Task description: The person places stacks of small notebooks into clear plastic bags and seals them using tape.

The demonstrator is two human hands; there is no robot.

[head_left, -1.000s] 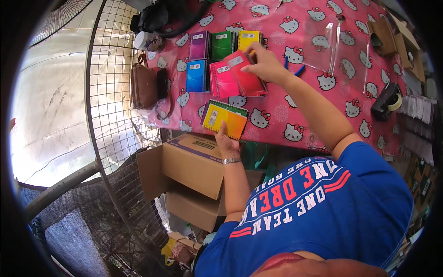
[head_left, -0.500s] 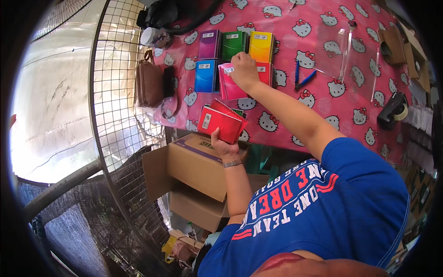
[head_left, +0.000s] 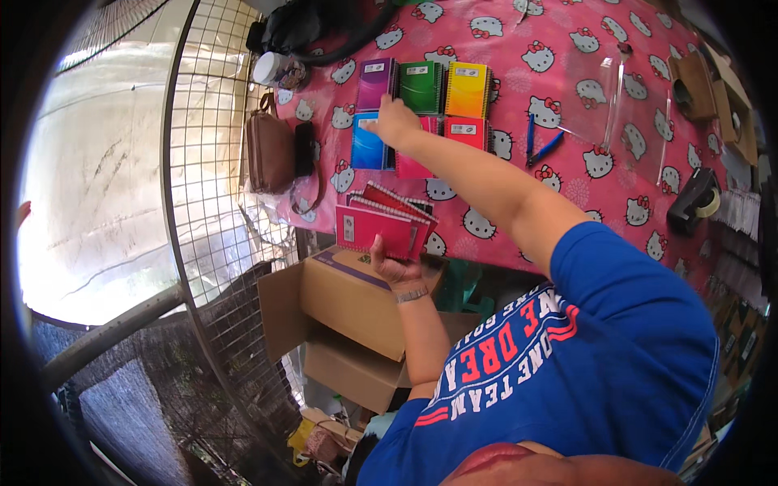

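Observation:
My left hand (head_left: 392, 262) grips a stack of small red spiral notebooks (head_left: 382, 222) at the near edge of the table. My right hand (head_left: 392, 121) reaches across the pink patterned tablecloth (head_left: 567, 89), fingers resting on a blue notebook (head_left: 370, 151) and the pink notebook (head_left: 415, 162) beside it. Behind them lie a purple notebook (head_left: 375, 83), a green notebook (head_left: 421, 86) and a yellow-orange notebook (head_left: 467, 89) in a row. Another red notebook (head_left: 466, 132) lies to the right of my arm.
A brown bag (head_left: 269, 152) and a black pouch (head_left: 305, 149) lie at the table's left edge beside a wire grid (head_left: 211, 146). Blue pens (head_left: 538, 144), a tape dispenser (head_left: 694, 201) and clear sleeves (head_left: 616, 97) lie to the right. Open cardboard boxes (head_left: 348, 308) sit below the table.
My right hand moved left from the pink notebook toward the blue one. The stack in my left hand now shows red covers instead of a yellow one.

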